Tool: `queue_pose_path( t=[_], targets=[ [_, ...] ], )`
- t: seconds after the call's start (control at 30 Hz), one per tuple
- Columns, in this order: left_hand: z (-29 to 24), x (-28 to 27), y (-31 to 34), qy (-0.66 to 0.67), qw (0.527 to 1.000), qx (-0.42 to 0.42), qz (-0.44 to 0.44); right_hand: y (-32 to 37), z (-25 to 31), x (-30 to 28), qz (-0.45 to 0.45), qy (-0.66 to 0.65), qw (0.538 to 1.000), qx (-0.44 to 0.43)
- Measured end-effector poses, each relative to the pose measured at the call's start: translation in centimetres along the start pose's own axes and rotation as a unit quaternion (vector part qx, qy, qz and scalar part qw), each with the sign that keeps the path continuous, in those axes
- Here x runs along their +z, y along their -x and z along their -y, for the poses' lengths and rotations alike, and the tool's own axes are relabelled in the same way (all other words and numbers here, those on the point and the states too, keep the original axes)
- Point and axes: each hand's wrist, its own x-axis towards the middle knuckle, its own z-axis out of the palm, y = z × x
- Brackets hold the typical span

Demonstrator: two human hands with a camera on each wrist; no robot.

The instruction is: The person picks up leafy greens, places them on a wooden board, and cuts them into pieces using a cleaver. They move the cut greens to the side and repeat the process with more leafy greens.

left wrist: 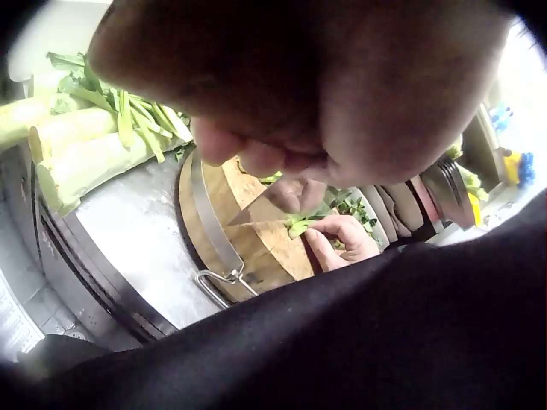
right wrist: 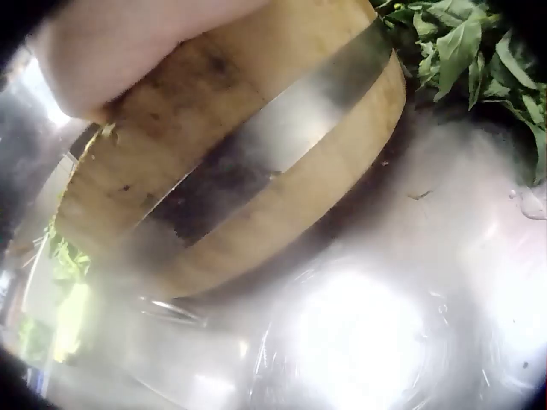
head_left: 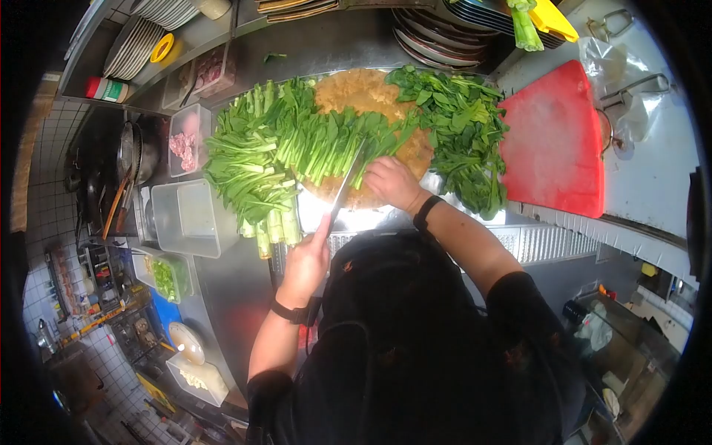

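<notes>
My left hand (head_left: 305, 265) grips the handle of a knife (head_left: 346, 180), its wide blade angled over the round wooden chopping block (head_left: 356, 87). In the left wrist view that blade (left wrist: 275, 203) shows below the curled fingers. Opposite it, my right hand (head_left: 393, 182) rests at the block's near side, and its fingertips pinch a green stem (left wrist: 299, 227). A row of leafy green stalks (head_left: 326, 144) lies across the block beside the knife. A metal band (right wrist: 273, 141) runs round the block's side. In the right wrist view only part of the right hand shows.
Stalks (head_left: 241, 148) are heaped left of the block and cut leaves (head_left: 463, 122) right of it. A red cutting board (head_left: 552, 141) lies farther right. At left stand an open plastic container (head_left: 189, 219) and a tub of meat (head_left: 185, 144). Stacked plates (head_left: 437, 44) stand behind.
</notes>
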Motion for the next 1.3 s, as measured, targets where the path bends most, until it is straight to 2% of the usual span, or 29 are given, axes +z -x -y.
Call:
queue_pose_path(
  t=[0.67, 0.77, 0.83, 0.93, 1.07, 1.1, 1.2, 1.23, 1.3],
  targets=[
    [0.4, -0.1, 0.3, -0.004, 0.998, 0.003, 0.068, -0.3, -0.1, -0.5, 0.013, 0.021, 0.999, -0.033],
    [0.9, 1.5, -0.4, 0.002, 0.998, -0.004, 0.069, -0.3, 0.1, -0.9, 0.004, 0.01, 1.0, -0.022],
    [1.4, 1.8, -1.2, 0.0, 0.998, -0.011, 0.064, -0.2, 0.0, -0.8, 0.034, 0.014, 0.999, -0.017],
    [1.6, 1.8, -1.5, 0.015, 0.998, -0.013, 0.065, -0.2, 0.0, -1.0, 0.03, 0.005, 0.999, -0.018],
    [1.1, 0.9, -0.4, 0.043, 0.999, 0.016, 0.009, 0.4, -0.2, -2.2, 0.015, -0.034, 0.999, -0.029],
    [0.8, 0.6, -0.3, 0.046, 0.998, 0.031, -0.023, 1.0, -0.6, -2.7, 0.006, -0.004, 1.0, -0.008],
    [0.1, -0.2, 0.1, 0.053, 0.998, 0.036, -0.026, 2.1, -1.8, -3.9, 0.003, 0.045, 0.998, 0.048],
    [0.1, 0.0, 0.2, 0.054, 0.998, 0.036, -0.023, 2.1, -2.1, -4.2, 0.006, 0.063, 0.995, 0.079],
    [0.2, 0.1, 0.0, 0.014, 0.999, 0.029, 0.007, 1.6, -2.8, -4.0, 0.003, 0.059, 0.995, 0.083]
  ],
)
